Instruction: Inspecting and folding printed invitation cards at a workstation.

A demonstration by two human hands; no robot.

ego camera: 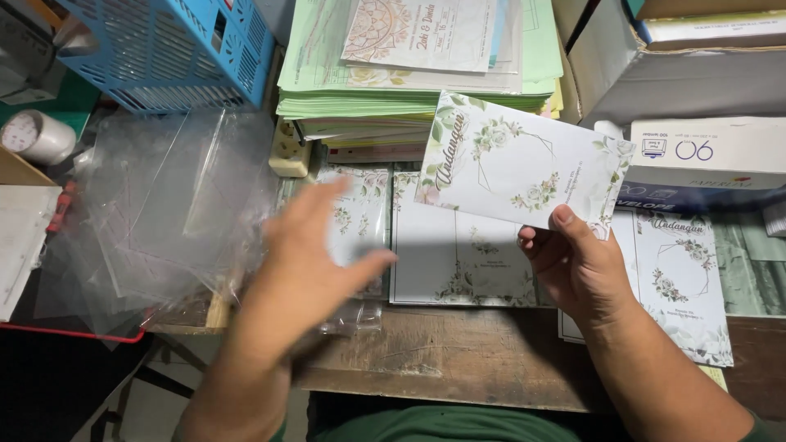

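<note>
Right hand (577, 266) pinches a white floral-printed card (520, 160) by its lower edge. Left hand (307, 262), fingers spread and empty, nears clear plastic sleeves (164, 213); advisable: lift one sleeve only.

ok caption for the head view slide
Right hand holds a floral card above the desk; left hand reaches toward clear plastic sleeves.

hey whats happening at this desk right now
A person at a wooden desk holds a white floral card up in the right hand. The left hand, open and blurred, is over a pile of clear plastic sleeves. More floral cards lie flat on the desk, with a stack of green paper behind.
</note>
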